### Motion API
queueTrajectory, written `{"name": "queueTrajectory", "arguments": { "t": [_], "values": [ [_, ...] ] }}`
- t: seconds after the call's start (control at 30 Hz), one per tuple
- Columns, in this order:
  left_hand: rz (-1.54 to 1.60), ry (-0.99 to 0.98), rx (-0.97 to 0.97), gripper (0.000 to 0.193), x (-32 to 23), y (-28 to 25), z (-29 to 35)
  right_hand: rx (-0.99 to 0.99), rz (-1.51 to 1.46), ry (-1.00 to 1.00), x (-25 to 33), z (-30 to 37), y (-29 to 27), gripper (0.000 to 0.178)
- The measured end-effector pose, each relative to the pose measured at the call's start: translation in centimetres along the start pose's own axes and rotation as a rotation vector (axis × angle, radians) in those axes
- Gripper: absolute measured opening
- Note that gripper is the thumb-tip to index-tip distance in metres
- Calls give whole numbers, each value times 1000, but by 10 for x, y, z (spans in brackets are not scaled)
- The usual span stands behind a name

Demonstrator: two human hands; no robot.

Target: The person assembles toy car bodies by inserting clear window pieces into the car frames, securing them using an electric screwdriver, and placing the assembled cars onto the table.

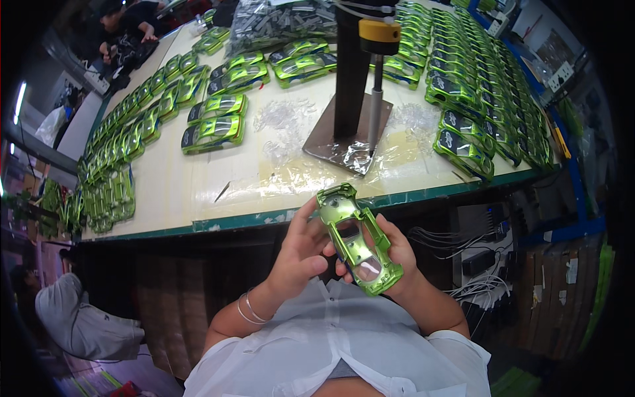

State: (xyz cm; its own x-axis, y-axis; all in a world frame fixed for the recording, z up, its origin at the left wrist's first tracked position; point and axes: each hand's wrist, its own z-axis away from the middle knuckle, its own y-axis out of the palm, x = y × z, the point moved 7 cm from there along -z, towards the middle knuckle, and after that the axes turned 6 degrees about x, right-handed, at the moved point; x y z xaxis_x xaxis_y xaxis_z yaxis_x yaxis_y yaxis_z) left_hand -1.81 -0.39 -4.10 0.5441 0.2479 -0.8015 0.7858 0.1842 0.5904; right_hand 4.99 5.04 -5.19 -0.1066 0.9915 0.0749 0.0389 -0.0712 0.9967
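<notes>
A shiny green toy car body [358,251] is tilted between my hands above my lap, its hollow inner side toward me. My right hand [401,257] grips it along the right side, fingers partly hidden beneath it. My left hand [297,250] is curled at its left side, fingers against the upper edge and the thumb lying beside the shell. Just beyond the shell, on the table [264,192], stands a dark metal post on a square base plate [324,142], with a yellow-topped vertical tool [380,40] hung beside it.
Rows of green car bodies [463,79] fill the right side, with more rows [132,135] at left. Small clear plastic pieces [286,116] lie near the base plate. A bag of grey parts [281,23] sits at the back. Another person [126,26] works far left; white cables [479,284] hang at right.
</notes>
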Motion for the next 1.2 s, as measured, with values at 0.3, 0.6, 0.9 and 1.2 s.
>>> {"name": "queueTrajectory", "arguments": {
  "t": [0.3,0.6,0.9,1.2],
  "values": [
    [-189,114,-9,72,-27,-15,19,-175,814,-34,4,6,10,71],
    [-476,155,99,51,-48,-4,23,69,2337,-801,6,18,62,68],
    [-293,175,73,27,-47,-5,27,157,2513,-870,-3,19,65,63],
    [-294,86,-53,7,-29,-18,23,151,2580,-701,-1,18,67,54]
  ]
}}
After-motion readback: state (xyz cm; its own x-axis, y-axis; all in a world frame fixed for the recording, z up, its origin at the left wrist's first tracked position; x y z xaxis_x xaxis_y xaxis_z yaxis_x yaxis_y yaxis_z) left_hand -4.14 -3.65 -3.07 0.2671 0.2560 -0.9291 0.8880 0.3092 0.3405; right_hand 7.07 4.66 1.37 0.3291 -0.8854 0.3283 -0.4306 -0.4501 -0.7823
